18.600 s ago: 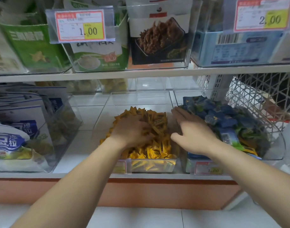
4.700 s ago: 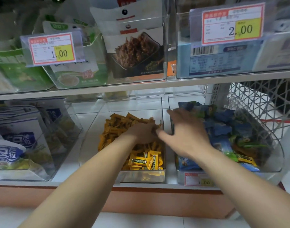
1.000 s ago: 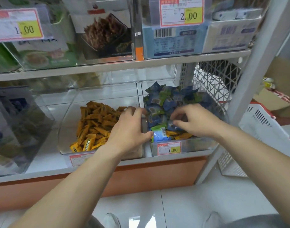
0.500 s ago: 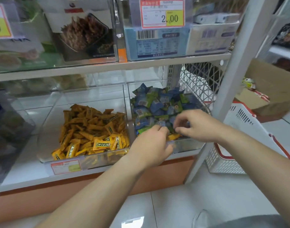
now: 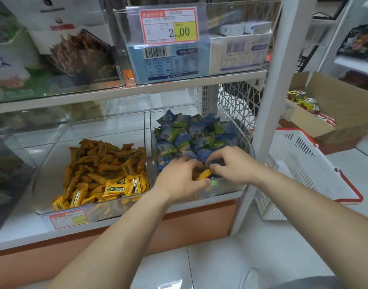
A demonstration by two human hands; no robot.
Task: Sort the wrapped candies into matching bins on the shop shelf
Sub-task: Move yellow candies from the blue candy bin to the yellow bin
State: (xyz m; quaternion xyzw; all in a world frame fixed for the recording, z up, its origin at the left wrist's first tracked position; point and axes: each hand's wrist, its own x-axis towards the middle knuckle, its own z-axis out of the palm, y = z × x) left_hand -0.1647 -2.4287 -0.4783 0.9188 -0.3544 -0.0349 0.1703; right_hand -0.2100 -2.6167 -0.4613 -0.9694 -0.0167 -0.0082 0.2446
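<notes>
One orange candy (image 5: 204, 174) half-hidden between left hand (image 5: 178, 180) and right hand (image 5: 233, 164)

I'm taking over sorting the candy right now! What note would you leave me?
Left hand: holds a yellow candy at the front of the right bin.
Right hand: fingers curled among the blue candies; grip hidden.
Done: left bin shows only yellow candies.
Left: drop the held candy in the left bin, then check the blue pile for strays.
</notes>
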